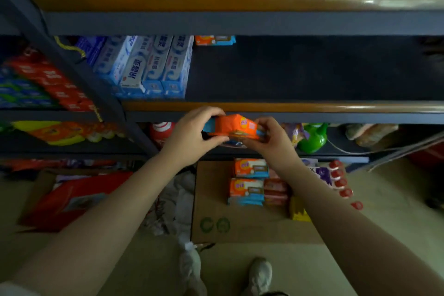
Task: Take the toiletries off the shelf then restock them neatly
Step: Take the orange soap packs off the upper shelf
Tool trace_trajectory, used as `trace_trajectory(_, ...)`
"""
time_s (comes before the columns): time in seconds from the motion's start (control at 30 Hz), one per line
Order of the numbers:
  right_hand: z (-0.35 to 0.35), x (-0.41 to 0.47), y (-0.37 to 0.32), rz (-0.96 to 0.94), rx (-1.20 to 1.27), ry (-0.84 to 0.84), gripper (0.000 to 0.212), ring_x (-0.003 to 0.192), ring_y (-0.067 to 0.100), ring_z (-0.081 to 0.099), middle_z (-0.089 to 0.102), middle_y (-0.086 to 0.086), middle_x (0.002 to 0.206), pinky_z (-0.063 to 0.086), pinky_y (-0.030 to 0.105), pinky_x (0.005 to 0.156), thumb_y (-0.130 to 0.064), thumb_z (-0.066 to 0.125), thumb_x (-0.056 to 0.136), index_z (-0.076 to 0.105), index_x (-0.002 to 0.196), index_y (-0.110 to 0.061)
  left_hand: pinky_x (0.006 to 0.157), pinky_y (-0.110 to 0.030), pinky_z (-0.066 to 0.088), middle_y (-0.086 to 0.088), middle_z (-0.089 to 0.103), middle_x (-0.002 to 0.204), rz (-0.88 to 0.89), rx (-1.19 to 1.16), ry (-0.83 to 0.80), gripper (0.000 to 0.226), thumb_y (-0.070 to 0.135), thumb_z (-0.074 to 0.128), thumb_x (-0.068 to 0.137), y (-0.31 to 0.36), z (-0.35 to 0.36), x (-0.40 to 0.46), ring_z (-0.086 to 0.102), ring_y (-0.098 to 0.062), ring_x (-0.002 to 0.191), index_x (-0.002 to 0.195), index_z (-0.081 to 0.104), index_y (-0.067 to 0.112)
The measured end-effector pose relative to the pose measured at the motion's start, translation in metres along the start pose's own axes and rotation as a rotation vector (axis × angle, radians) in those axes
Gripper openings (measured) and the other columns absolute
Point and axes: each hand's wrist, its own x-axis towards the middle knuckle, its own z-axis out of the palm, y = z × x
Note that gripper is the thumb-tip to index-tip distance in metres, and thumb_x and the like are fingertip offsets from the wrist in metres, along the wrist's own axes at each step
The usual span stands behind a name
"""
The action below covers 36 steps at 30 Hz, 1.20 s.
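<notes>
I see both hands gripping one orange-and-blue soap pack point(234, 127) just in front of the shelf's point(300, 107) front edge, near its middle. My left hand point(192, 133) has its fingers curled over the pack's left end, thumb beneath; my right hand point(269, 138) pinches the right end. On that shelf, white-and-blue toothpaste boxes point(153, 67) stand packed at the left end, and another orange pack point(214, 40) lies at the back edge. Below on the floor, a flat cardboard sheet point(216, 199) carries stacked orange packs point(248, 181) beside red-capped bottles point(341, 182).
</notes>
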Motion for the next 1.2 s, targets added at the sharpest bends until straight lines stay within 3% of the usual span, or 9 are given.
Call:
trace_trajectory(0.13, -0.009, -0.018, -0.007, -0.055, -0.117, 0.073, 0.042, 0.096, 0.004, 0.054, 0.054, -0.01, 0.105, 0.046, 0.011, 0.074, -0.018, 0.074, 0.077, 0.05, 0.111, -0.021, 0.085, -0.022, 0.04, 0.003, 0.059, 0.112, -0.096, -0.048, -0.012, 0.046, 0.018, 0.075, 0.076, 0.0, 0.005, -0.016, 0.053, -0.01, 0.105, 0.118, 0.057, 0.013)
trace_trajectory(0.27, -0.024, -0.039, -0.013, -0.024, 0.013, 0.016, 0.041, 0.095, 0.007, 0.062, 0.062, -0.003, 0.108, 0.055, 0.029, 0.083, -0.015, 0.07, 0.08, 0.054, 0.118, -0.022, 0.091, -0.026, 0.044, 0.01, 0.06, 0.108, -0.435, -0.612, -0.068, 0.044, 0.005, 0.07, 0.076, -0.01, 0.013, -0.027, 0.058, -0.007, 0.103, 0.108, 0.052, 0.029)
trace_trajectory(0.43, -0.034, -0.053, -0.014, 0.021, 0.221, -0.096, 0.026, 0.084, 0.018, 0.065, 0.067, 0.01, 0.095, 0.055, 0.037, 0.074, -0.008, 0.063, 0.084, 0.059, 0.107, -0.02, 0.089, -0.032, 0.05, 0.003, 0.071, 0.095, -0.748, -1.058, -0.104, 0.032, 0.024, 0.06, 0.073, -0.009, 0.028, -0.044, 0.065, -0.014, 0.094, 0.104, 0.06, 0.016)
trace_trajectory(0.5, -0.033, -0.054, -0.015, 0.047, 0.212, -0.082, 0.01, 0.063, 0.007, 0.06, 0.065, 0.001, 0.077, 0.049, 0.026, 0.058, -0.018, 0.065, 0.083, 0.061, 0.093, -0.017, 0.076, -0.028, 0.052, 0.001, 0.072, 0.082, -0.889, -1.164, -0.136, 0.028, 0.03, 0.058, 0.075, -0.002, 0.037, -0.048, 0.065, -0.017, 0.082, 0.095, 0.061, 0.012)
trace_trajectory(0.6, -0.028, -0.047, -0.016, 0.15, 0.025, -0.002, 0.035, 0.052, 0.008, 0.054, 0.062, 0.001, 0.064, 0.044, 0.025, 0.053, -0.041, 0.062, 0.083, 0.06, 0.084, -0.006, 0.039, -0.017, 0.041, -0.004, 0.064, 0.061, -1.186, -1.167, -0.216, 0.035, 0.04, 0.055, 0.084, 0.013, 0.052, -0.053, 0.055, -0.011, 0.045, 0.089, 0.062, 0.006)
trace_trajectory(0.7, -0.027, -0.04, -0.016, 0.245, -0.128, 0.01, 0.05, 0.043, 0.007, 0.05, 0.061, 0.004, 0.057, 0.039, 0.024, 0.049, -0.053, 0.055, 0.084, 0.06, 0.077, -0.004, 0.031, -0.012, 0.033, -0.005, 0.058, 0.055, -1.338, -1.2, -0.41, 0.053, 0.05, 0.042, 0.091, 0.019, 0.059, -0.061, 0.044, -0.006, 0.033, 0.096, 0.062, 0.001)
trace_trajectory(0.87, -0.032, -0.037, 0.006, 0.386, -0.075, -0.072, 0.042, 0.038, 0.008, 0.051, 0.06, -0.002, 0.044, 0.04, 0.019, 0.04, -0.046, 0.052, 0.09, 0.061, 0.082, -0.006, 0.032, -0.012, 0.033, -0.001, 0.055, 0.05, -1.372, -1.133, -0.583, 0.057, 0.051, 0.038, 0.092, 0.021, 0.066, -0.066, 0.044, -0.005, 0.033, 0.084, 0.064, 0.0)
trace_trajectory(1.07, -0.025, -0.045, 0.056, 0.73, 0.563, -0.118, 0.018, 0.094, 0.025, 0.065, 0.067, 0.009, 0.096, 0.055, 0.04, 0.083, -0.032, 0.055, 0.091, 0.06, 0.093, -0.015, 0.043, -0.018, 0.043, -0.003, 0.068, 0.064, -1.202, -0.809, -0.279, 0.03, 0.037, 0.063, 0.084, 0.013, 0.085, -0.071, 0.059, -0.011, 0.046, 0.091, 0.065, 0.009)
trace_trajectory(1.2, -0.011, -0.043, 0.098, 0.637, 0.241, -0.048, 0.017, 0.096, 0.022, 0.058, 0.062, 0.006, 0.095, 0.049, 0.033, 0.079, -0.024, 0.058, 0.09, 0.058, 0.1, -0.01, 0.055, -0.022, 0.047, 0.0, 0.068, 0.085, -1.05, -0.501, -0.325, 0.022, 0.043, 0.057, 0.088, -0.005, 0.115, -0.084, 0.063, -0.014, 0.065, 0.091, 0.059, 0.021)
